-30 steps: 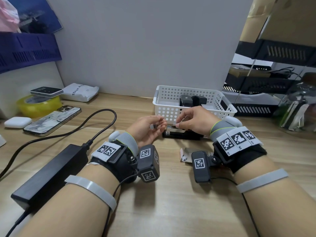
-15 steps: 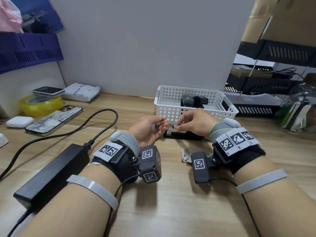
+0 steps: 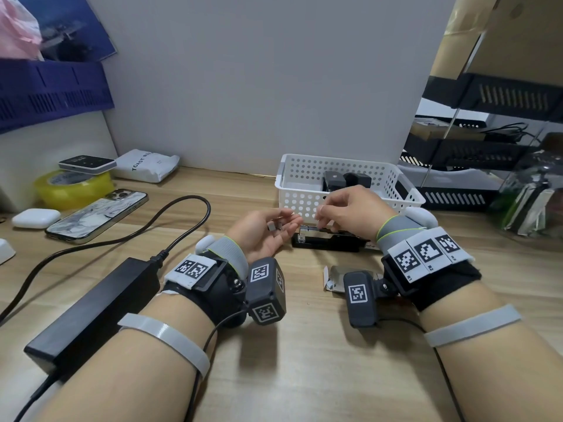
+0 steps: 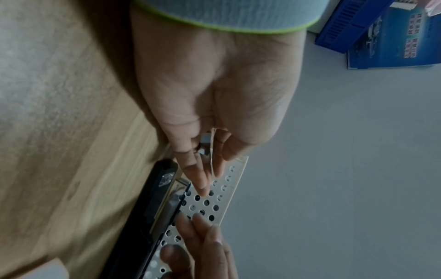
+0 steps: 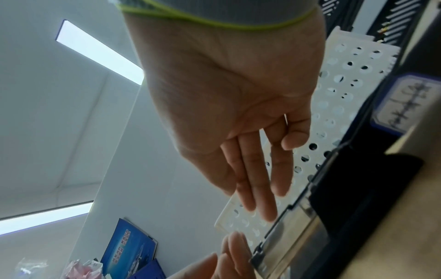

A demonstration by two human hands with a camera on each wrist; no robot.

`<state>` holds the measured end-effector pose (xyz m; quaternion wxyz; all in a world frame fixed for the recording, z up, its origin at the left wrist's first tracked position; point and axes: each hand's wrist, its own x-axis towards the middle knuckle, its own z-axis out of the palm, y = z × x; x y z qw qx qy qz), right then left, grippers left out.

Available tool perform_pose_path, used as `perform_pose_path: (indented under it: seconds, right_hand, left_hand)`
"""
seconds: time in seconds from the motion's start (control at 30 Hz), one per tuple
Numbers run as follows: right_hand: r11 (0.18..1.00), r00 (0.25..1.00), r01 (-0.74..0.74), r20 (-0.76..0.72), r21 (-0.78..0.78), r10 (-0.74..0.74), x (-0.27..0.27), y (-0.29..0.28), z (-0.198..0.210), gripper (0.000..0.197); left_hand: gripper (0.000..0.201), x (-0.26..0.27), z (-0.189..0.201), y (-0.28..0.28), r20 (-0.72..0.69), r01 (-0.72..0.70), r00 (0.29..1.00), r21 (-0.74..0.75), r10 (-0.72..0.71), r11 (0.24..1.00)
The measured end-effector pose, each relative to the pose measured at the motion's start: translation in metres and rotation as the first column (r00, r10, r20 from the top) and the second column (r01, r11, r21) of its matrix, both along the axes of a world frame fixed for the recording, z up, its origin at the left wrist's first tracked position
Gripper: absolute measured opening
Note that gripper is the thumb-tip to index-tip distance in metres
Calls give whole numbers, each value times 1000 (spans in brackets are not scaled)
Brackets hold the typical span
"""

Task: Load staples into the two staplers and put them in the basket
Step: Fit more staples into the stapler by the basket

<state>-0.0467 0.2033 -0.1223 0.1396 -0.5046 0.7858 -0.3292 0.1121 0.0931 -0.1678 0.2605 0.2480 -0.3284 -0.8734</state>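
A black stapler [image 3: 332, 243] lies open on the desk in front of the white basket [image 3: 283, 178], its metal magazine [image 3: 309, 229] facing up. My left hand [image 3: 259, 233] is palm up just left of it. Its thumb and fingers hold a small block of staples [image 3: 273, 227], which the left wrist view shows as staples [image 4: 205, 140] at the fingertips. My right hand [image 3: 350, 208] hovers over the magazine. Its fingers [image 5: 250, 179] are nearly straight, and I see nothing in them. A second black stapler [image 3: 333, 179] sits inside the basket.
An opened staple carton [image 3: 332, 275] lies by my right wrist. A black power adapter [image 3: 91, 309] and its cable [image 3: 182, 208] cross the left of the desk. A phone [image 3: 97, 214], yellow tape [image 3: 73, 187] and earbud case [image 3: 36, 217] are far left; black trays [image 3: 487, 147] stand at right.
My hands, which met at the stapler's front end, have parted. The left hand drew back left with the staples, and the right hand rose a little off the magazine.
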Motion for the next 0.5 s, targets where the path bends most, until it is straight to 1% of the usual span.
perform_pose_path:
  seconds: [0.13,0.23,0.27,0.33,0.43,0.5]
  right_hand:
    - [994,997,-40,-58,105,46,4,3,2,22]
    - [990,994,-50,-86,134,62,5,2,2,24]
    - [991,995,-56,-77,121,66,5,2,2,23]
    - [997,996,-70,-51,43,72,6,1,1,18]
    - [992,992,-80,-105,-101,69,8,0,3,6]
    - [984,989,-130,-92,-124,119,13,-1,4,8]
  left_hand:
    - [18,1,2,1,-67,12,998,52,-9,999]
    - [20,2,3,3,-103,25,995,58,-19,998]
    - [21,2,3,3,-109,26,994,59,-20,998]
    - [24,3,4,4,-127,36,991,62,-28,997]
    - [27,4,8,6,-150,63,987,43,-56,997]
    - [30,3,10,9,-147,79,986,9,-77,997]
